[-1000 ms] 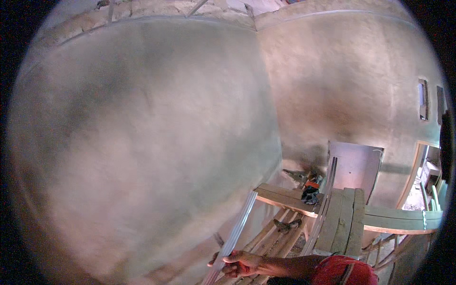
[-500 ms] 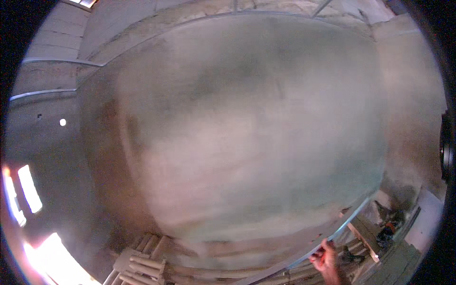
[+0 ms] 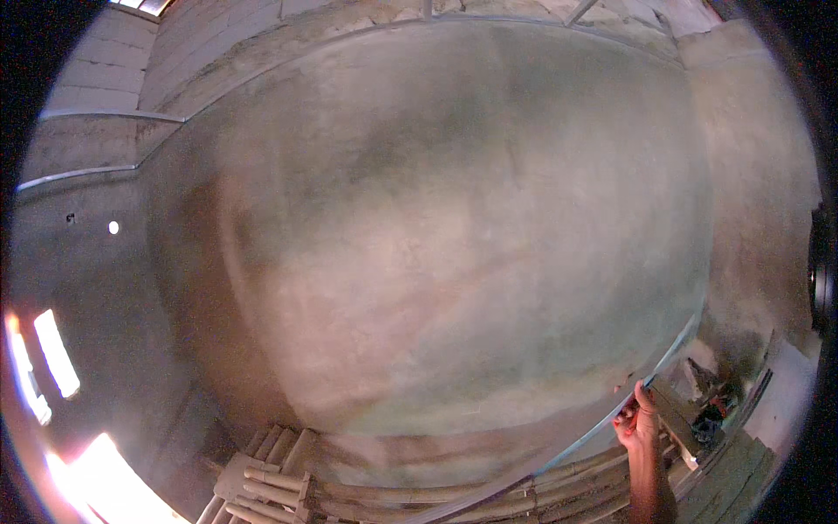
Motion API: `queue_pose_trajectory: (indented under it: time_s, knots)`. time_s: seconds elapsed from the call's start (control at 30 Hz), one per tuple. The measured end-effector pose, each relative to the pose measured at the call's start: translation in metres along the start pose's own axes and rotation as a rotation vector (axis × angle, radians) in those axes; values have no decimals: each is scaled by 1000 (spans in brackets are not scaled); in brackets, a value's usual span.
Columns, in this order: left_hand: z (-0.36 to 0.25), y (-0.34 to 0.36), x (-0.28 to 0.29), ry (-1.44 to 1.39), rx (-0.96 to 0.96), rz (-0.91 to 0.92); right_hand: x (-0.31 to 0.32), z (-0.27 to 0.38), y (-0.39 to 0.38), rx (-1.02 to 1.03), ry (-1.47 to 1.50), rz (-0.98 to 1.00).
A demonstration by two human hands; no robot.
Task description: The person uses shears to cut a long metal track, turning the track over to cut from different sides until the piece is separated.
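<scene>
My right hand (image 3: 639, 417) is raised at the lower right, its fingers closed round a long, thin silvery bar (image 3: 567, 451). The bar slants from the bottom middle up toward the right corner, in front of a broad plastered wall (image 3: 436, 236) with mottled grey and pinkish patches. Bamboo poles and planks lie below the bar. My left hand is out of view.
Bamboo rails (image 3: 384, 498) run along the bottom, with stacked timber (image 3: 262, 476) at lower left and a plank (image 3: 672, 419) beside dark rubble (image 3: 703, 419) at lower right. Bright openings (image 3: 57, 354) pierce the left wall; rails (image 3: 105, 113) run along the upper edge.
The view has swung left from the corner and doorway to face the long wall. Since half a second ago my right hand and the bar have risen a little and shifted right.
</scene>
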State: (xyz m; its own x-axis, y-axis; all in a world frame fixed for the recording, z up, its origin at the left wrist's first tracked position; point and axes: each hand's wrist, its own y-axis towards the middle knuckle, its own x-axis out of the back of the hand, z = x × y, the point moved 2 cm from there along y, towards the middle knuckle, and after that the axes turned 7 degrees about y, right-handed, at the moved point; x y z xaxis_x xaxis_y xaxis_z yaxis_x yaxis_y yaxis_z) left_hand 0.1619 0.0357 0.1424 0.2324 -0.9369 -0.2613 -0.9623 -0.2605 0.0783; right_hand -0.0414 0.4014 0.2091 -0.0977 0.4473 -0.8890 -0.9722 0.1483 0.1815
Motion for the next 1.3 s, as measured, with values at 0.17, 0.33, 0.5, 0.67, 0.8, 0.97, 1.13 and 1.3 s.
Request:
queue_pose_trajectory:
  time_s: [0.17,0.33,0.5,0.67,0.8,0.97,1.13,1.3]
  knots:
    - [-15,8,-3,529,-214,-21,6,-7,-4,-40,-3,-52]
    - [-23,30,-19,1085,-479,-69,9,-8,13,-103,-123,-43]
    - [-35,61,-44,1313,-620,-29,3,1,32,-153,-213,-247]
    - [-25,80,-42,1404,-673,67,-27,18,18,-171,-369,-421]
    - [-50,83,-46,1541,-740,83,-96,26,14,-213,-360,-470]
    - [-36,78,-43,1674,-812,200,-124,45,13,-276,-342,-533]
    - [-10,45,-10,1917,-977,277,-155,45,-25,-395,-379,-613]
    - [-29,-40,11,2068,-858,558,-186,90,-44,-506,-367,-599]
